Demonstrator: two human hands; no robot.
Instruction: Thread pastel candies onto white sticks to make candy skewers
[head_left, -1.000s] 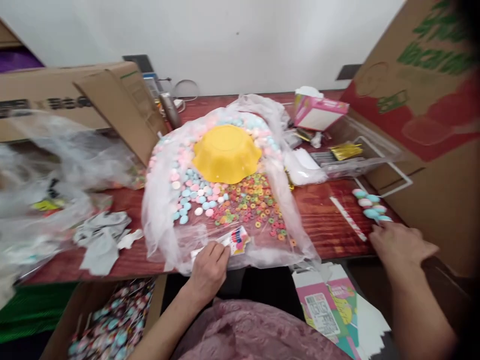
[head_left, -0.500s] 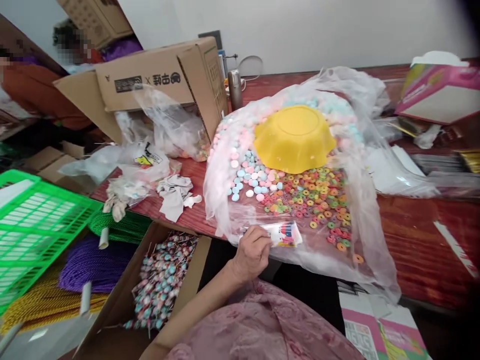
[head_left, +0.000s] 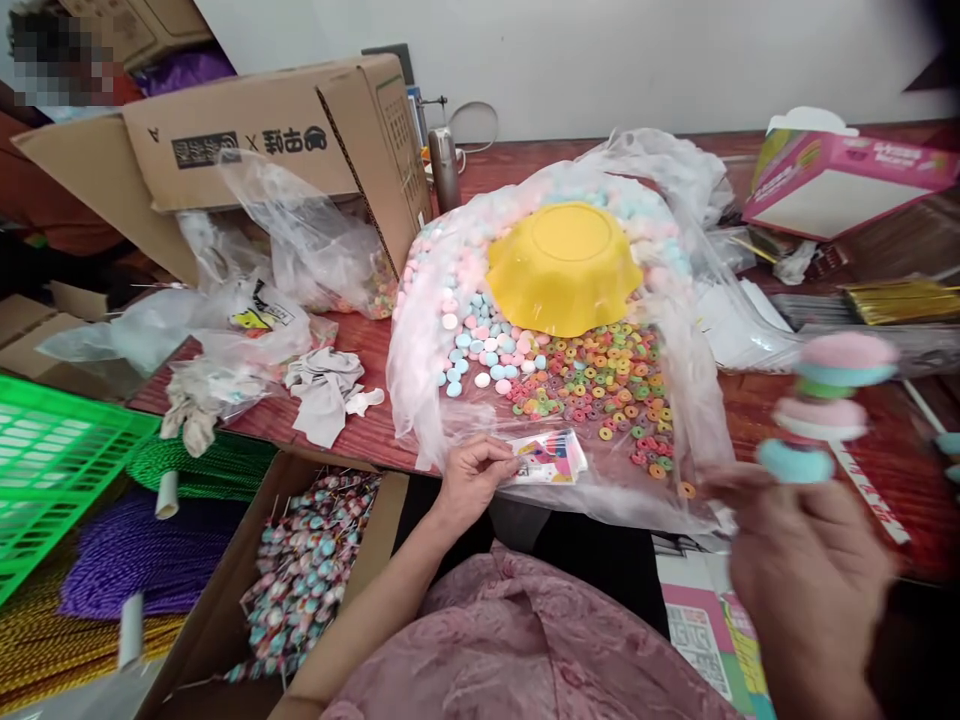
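Nearest the camera, the person's right hand (head_left: 810, 590) is raised at lower right, blurred, fingers closed around the base of a candy skewer (head_left: 825, 405) that stands upright above the knuckles, its pink and blue discs stacked; the stick itself cannot be made out. Further in, the left hand (head_left: 469, 475) reaches from a pink sleeve (head_left: 510, 650) to the table's near edge, thumb and fingertips pinched on a small printed packet (head_left: 546, 456) lying on a clear plastic sheet (head_left: 420, 330). Beyond it spread coloured ring candies (head_left: 607, 380) and pastel tablets (head_left: 480, 345), then an upturned yellow bowl (head_left: 562, 265). Below left, a cardboard box of lollipops (head_left: 300, 575) sits partly cut off.
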